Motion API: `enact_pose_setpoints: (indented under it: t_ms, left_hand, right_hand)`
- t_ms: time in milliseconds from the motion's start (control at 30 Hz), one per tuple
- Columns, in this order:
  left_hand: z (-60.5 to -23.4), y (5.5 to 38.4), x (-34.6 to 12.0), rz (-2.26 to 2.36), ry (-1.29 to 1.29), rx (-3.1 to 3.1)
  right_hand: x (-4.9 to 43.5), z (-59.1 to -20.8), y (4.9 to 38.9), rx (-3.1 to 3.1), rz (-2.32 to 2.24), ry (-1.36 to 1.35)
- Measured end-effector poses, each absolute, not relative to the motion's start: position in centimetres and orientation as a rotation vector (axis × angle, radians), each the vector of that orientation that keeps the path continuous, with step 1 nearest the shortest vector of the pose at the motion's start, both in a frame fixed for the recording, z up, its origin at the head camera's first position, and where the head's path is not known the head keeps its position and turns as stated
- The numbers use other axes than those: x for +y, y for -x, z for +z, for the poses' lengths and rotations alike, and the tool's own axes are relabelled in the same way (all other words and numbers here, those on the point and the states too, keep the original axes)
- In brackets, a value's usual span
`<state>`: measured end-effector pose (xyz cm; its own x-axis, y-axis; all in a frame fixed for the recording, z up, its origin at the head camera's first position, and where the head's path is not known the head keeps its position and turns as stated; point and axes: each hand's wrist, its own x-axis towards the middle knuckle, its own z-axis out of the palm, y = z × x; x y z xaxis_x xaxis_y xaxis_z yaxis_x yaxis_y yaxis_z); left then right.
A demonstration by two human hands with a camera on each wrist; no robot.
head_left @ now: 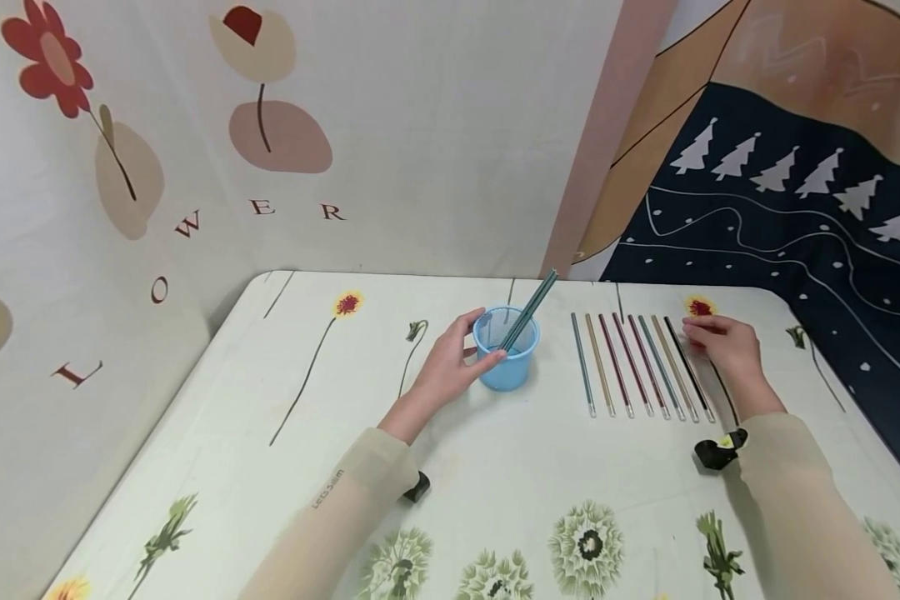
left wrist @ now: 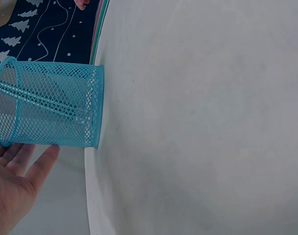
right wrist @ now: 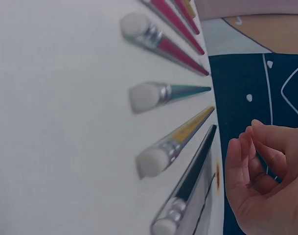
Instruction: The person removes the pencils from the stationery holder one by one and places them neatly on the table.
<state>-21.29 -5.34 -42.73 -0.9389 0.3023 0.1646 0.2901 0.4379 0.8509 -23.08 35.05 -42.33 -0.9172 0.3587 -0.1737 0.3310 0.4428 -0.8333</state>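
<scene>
A light blue mesh pen cup (head_left: 505, 372) stands upright on the table, with several dark green pencils (head_left: 528, 310) leaning to the right inside it. My left hand (head_left: 453, 358) grips the cup from its left side, thumb at the front and fingers behind. In the left wrist view, fingertips touch the mesh wall. My right hand (head_left: 723, 354) is just right of a black pencil (head_left: 688, 367), fingers loosely curled, thumb and fingertips close together. Nothing shows between them in the right wrist view. That pencil ends a row of several pencils, including a yellow pencil (right wrist: 175, 142) and a red pencil (head_left: 622, 364).
The row of pencils lies side by side, eraser ends toward me. A white flower-patterned cloth (head_left: 330, 492) covers the table. Behind it hang a pale printed curtain (head_left: 435, 150) and a dark tree-patterned cloth (head_left: 765, 217).
</scene>
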Motion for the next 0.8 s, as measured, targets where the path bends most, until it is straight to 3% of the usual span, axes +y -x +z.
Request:
enact_pose_setpoints:
  t_ms: [500,800]
  left_hand:
    - [-42.7,21.4,-5.4,1.558,-0.549,2.666]
    - [-42.7,21.4,-5.3,1.557,-0.546,2.670]
  right_hand:
    - [33.2,-41.3,22.9,-2.498,1.695,0.496]
    - [34.5,-45.3,25.5,-2.426,1.693,0.332]
